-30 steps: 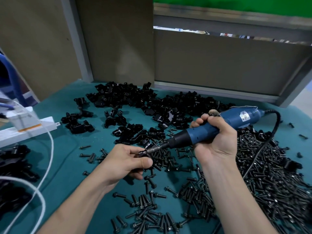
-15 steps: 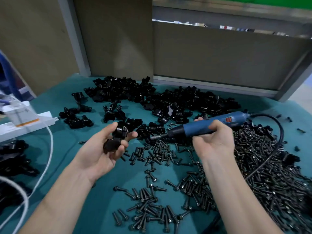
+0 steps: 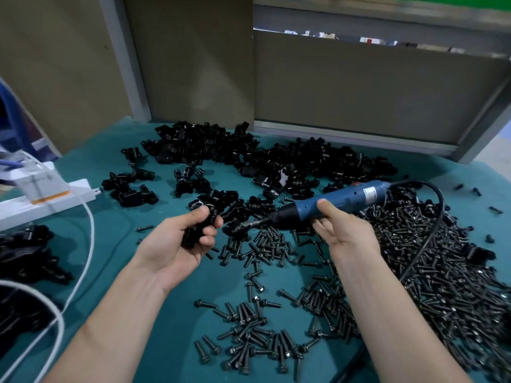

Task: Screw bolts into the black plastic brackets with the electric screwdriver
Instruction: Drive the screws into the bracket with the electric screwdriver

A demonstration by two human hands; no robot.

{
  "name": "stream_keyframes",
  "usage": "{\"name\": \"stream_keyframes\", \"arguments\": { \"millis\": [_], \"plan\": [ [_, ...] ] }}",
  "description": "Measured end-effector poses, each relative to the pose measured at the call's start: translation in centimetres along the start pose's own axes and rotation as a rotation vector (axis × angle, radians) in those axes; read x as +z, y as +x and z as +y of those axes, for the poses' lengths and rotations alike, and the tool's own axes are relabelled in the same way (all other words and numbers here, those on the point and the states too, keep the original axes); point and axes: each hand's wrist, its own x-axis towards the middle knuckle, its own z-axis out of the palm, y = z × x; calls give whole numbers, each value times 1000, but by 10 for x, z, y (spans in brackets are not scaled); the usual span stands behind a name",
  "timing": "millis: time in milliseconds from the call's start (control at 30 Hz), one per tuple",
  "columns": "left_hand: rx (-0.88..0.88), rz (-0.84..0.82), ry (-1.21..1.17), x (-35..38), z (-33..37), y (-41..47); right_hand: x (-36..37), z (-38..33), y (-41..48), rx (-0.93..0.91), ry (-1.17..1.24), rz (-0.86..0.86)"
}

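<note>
The left hand (image 3: pixel 177 244) curls round a black plastic bracket (image 3: pixel 203 228), just left of the blue electric screwdriver (image 3: pixel 340 199), which the right hand (image 3: pixel 345 233) pinches. I judge it a pause between bolts (tip and bracket are apart); next, one of the loose black bolts (image 3: pixel 265 246) below the tip must be seated.

No text can be read; the small label on the electric screwdriver (image 3: pixel 348 197) is too blurred.
</note>
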Motion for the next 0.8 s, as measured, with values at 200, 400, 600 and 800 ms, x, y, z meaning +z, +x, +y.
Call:
{"name": "stream_keyframes", "arguments": {
  "millis": [200, 400, 600, 800],
  "plan": [
    [34, -57, 13, -3, -2, 2, -6, 0, 0, -127, -405, 41],
    [57, -53, 123, -4, -5, 4, -8, -26, -5, -332, -1282, 14],
    [118, -95, 254, -2, -14, 7, 2, -38, -30, -583, -1109, -286],
    [273, -114, 560, 5, -25, 7, 18, -21, -55, -564, -903, -617]
  ]
}}
